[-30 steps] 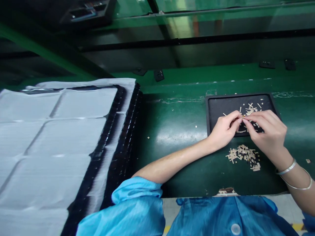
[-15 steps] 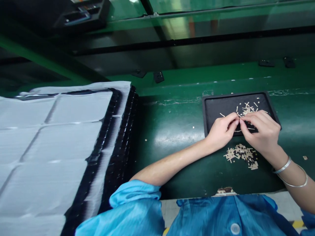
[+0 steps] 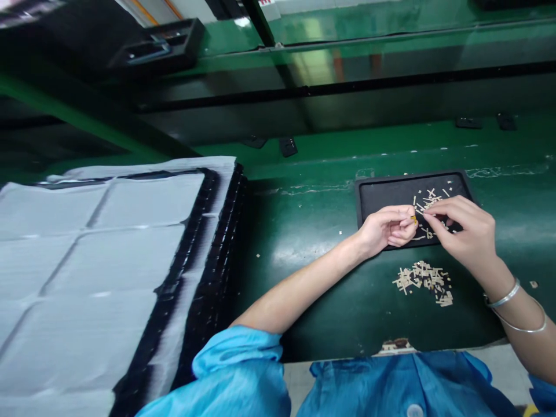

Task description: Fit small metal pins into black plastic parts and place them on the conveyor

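My left hand (image 3: 388, 227) is closed on a small yellow piece (image 3: 414, 220) at its fingertips, over the front of the black tray (image 3: 377, 188). Just to the right, my right hand (image 3: 467, 231) has thumb and index finger pinched together; whatever is between them is too small to make out. The hands are slightly apart. Thin pale strips and bits (image 3: 430, 197) lie scattered in the tray, partly behind my fingers. A pile of similar pale pieces (image 3: 423, 278) rests on the green table (image 3: 313, 249) in front of the tray.
On the left stand stacked black trays (image 3: 212, 255) with white sheeting (image 3: 87, 336) over the top. Several small black parts, one of them a black block (image 3: 288, 147), lie along the table's back. A dark box (image 3: 160, 49) sits on the upper shelf.
My fingertips, together before, have come slightly apart, and a yellow piece now shows in my left hand. The view has shifted a little, so the surroundings appear lower.
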`<state>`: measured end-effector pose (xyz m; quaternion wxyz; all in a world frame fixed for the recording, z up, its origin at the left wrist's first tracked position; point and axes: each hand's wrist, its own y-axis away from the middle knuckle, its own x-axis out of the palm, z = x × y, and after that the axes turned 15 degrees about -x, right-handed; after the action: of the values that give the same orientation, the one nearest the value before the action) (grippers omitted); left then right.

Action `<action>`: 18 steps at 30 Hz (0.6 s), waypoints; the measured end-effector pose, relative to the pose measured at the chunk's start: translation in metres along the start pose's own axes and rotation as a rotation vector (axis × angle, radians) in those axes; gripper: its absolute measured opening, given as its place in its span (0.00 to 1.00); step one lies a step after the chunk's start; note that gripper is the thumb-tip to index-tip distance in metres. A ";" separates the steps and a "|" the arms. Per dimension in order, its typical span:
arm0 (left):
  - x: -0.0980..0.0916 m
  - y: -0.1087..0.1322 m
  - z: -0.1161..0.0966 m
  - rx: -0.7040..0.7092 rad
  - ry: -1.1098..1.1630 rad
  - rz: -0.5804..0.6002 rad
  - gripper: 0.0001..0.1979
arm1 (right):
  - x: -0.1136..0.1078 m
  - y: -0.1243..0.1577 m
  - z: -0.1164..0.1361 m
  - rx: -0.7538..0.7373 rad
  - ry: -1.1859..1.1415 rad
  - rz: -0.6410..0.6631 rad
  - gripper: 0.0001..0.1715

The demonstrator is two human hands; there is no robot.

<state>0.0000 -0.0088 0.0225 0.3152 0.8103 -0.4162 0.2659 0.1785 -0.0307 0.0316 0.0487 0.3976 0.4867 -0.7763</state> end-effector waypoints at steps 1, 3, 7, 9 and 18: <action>0.000 0.000 0.000 -0.015 -0.001 0.016 0.10 | 0.000 -0.001 0.003 -0.016 -0.034 -0.011 0.07; 0.000 0.000 0.000 -0.029 -0.015 0.032 0.10 | -0.001 -0.003 0.009 -0.050 -0.078 -0.029 0.09; 0.001 -0.001 0.001 -0.038 -0.042 0.027 0.11 | -0.002 -0.006 0.015 -0.090 -0.118 -0.051 0.12; 0.001 -0.001 0.000 -0.052 -0.046 0.024 0.11 | -0.003 -0.007 0.016 -0.090 -0.128 -0.049 0.12; 0.003 -0.002 0.004 -0.074 -0.081 -0.018 0.14 | -0.005 -0.005 0.015 -0.037 -0.172 0.006 0.10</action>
<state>0.0040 -0.0119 0.0214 0.3303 0.8120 -0.4308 0.2144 0.1709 -0.0420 0.0419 0.1001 0.3303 0.4938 -0.7982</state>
